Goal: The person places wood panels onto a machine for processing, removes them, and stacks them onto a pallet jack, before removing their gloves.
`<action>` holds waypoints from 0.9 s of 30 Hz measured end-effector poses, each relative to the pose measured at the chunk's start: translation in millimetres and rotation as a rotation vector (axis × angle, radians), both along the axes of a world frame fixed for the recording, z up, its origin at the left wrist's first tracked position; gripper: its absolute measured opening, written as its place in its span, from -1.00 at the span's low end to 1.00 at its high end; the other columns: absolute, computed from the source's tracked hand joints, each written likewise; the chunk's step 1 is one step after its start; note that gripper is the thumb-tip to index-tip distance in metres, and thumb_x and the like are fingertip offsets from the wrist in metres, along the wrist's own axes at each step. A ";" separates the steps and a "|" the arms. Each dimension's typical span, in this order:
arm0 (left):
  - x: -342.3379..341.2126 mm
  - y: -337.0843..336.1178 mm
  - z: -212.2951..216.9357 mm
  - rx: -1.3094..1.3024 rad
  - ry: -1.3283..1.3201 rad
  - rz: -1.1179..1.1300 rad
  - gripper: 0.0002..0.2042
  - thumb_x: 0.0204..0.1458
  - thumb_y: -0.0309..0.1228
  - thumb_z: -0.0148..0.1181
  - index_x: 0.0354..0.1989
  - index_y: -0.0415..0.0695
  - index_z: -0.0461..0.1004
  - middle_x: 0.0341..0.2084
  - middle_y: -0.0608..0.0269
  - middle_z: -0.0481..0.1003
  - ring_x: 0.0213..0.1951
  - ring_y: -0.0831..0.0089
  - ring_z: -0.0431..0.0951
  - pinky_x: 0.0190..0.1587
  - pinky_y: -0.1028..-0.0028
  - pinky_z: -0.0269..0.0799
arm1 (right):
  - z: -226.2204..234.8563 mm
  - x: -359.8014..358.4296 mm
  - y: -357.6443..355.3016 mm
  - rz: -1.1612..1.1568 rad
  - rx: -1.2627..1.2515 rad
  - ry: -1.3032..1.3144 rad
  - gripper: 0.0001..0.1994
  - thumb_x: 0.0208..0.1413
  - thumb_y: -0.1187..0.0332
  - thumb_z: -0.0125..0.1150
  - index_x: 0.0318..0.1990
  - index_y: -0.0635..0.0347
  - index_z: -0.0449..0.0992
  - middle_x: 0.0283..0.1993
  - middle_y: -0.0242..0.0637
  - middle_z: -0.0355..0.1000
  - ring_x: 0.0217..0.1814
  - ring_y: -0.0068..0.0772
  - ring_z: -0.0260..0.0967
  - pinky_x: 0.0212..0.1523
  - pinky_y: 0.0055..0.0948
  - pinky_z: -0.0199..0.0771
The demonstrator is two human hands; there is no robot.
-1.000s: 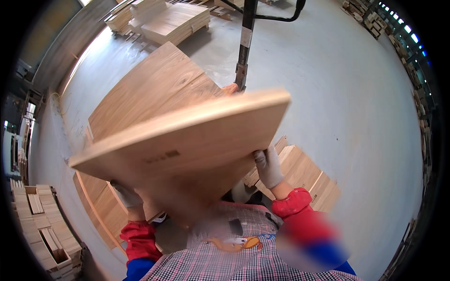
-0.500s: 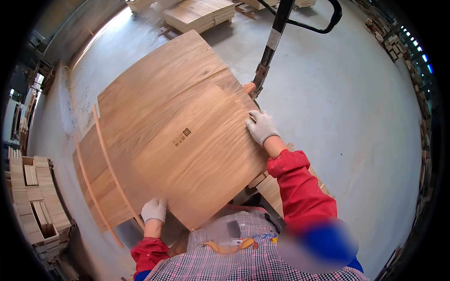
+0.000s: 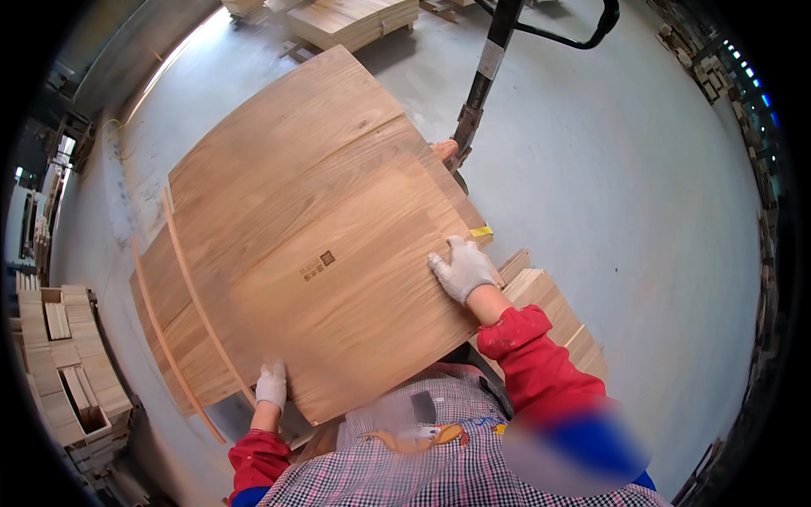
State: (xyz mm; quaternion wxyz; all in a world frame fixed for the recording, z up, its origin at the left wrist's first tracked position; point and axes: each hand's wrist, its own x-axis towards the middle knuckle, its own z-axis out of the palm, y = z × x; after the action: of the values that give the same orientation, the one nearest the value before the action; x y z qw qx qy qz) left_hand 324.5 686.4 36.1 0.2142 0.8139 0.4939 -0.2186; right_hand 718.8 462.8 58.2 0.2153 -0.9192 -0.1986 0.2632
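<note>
A wide light-brown wooden board [image 3: 372, 279] with a small dark printed mark lies over other wooden boards [image 3: 253, 152], slightly askew to them. My right hand [image 3: 463, 270], in a white glove, rests on its right side, fingers spread across the top face. At the near left, my gloved left hand [image 3: 271, 385] is closed at the edge of the board; its fingertips are partly hidden. Two thin curved wooden strips [image 3: 193, 287] run along the left side of the boards. A piece of yellow tape [image 3: 481, 231] shows at the right edge, just beyond my right hand.
A black-handled pallet truck [image 3: 477, 97] stands beyond the right edge. More stacked boards [image 3: 549, 308] lie by my right forearm. A pallet of planks [image 3: 351, 21] sits at the far side, and wooden pieces [image 3: 72, 355] are piled at the left.
The upper board has shifted toward me and left, uncovering the yellow tape at the right edge. My right hand has moved nearer and onto the top face; my left hand moved slightly left.
</note>
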 end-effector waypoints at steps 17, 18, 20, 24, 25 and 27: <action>35.9 35.7 17.3 0.088 -1.304 0.685 -0.56 0.28 -0.10 -0.19 0.14 -0.19 0.30 0.05 0.24 0.39 0.05 0.45 0.37 0.17 0.39 0.25 | 58.4 31.3 10.3 0.044 0.694 0.015 -0.56 0.12 0.07 0.12 -0.09 0.35 0.41 -0.30 0.10 0.46 -0.20 0.08 0.40 -0.19 -0.17 0.36; 36.2 47.9 6.5 0.234 -1.321 0.537 -0.57 0.28 -0.11 -0.21 0.13 -0.18 0.29 0.01 0.25 0.40 0.04 0.46 0.38 0.16 0.40 0.25 | 70.3 39.0 10.7 0.067 0.747 -0.001 -0.56 0.12 0.09 0.13 -0.07 0.33 0.41 -0.31 0.08 0.46 -0.21 0.06 0.40 -0.20 -0.19 0.37; 31.8 64.4 -9.6 0.397 -1.379 0.368 -0.57 0.28 -0.10 -0.23 0.13 -0.16 0.27 -0.03 0.25 0.40 0.02 0.46 0.38 0.16 0.40 0.24 | 99.9 39.6 12.5 0.116 0.881 0.072 -0.49 0.13 0.02 0.13 0.03 0.29 0.36 -0.34 -0.12 0.47 -0.27 -0.20 0.41 -0.20 -0.35 0.37; 29.6 75.9 -35.4 0.071 -1.468 0.406 -0.55 0.25 -0.04 -0.19 0.13 -0.13 0.21 -0.04 0.23 0.35 0.04 0.44 0.32 0.14 0.40 0.22 | 75.5 36.9 -14.2 0.096 0.895 0.155 -0.42 0.15 -0.14 0.07 0.01 0.27 0.35 -0.27 -0.34 0.34 -0.26 -0.50 0.26 -0.20 -0.43 0.34; 29.5 71.3 -37.1 -0.013 -1.447 0.408 -0.54 0.25 -0.03 -0.18 0.13 -0.13 0.21 -0.03 0.23 0.34 0.05 0.44 0.32 0.15 0.39 0.22 | 60.4 36.1 -27.9 0.072 0.848 0.198 -0.41 0.15 -0.14 0.06 0.01 0.28 0.34 -0.26 -0.32 0.34 -0.26 -0.50 0.25 -0.20 -0.44 0.33; 33.3 59.0 -31.8 -0.013 -1.408 0.295 -0.53 0.25 -0.03 -0.17 0.14 -0.13 0.20 -0.01 0.24 0.33 0.06 0.43 0.31 0.15 0.38 0.21 | 40.3 30.9 -45.4 0.022 0.756 0.287 -0.39 0.15 -0.15 0.05 0.02 0.30 0.33 -0.24 -0.29 0.32 -0.25 -0.51 0.24 -0.21 -0.46 0.32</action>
State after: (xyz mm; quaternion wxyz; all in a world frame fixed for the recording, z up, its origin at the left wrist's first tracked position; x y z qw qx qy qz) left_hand 357.8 745.4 4.3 0.5141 0.6853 0.3420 0.3862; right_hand 749.8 417.4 98.5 0.5611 -0.7269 -0.2592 0.2994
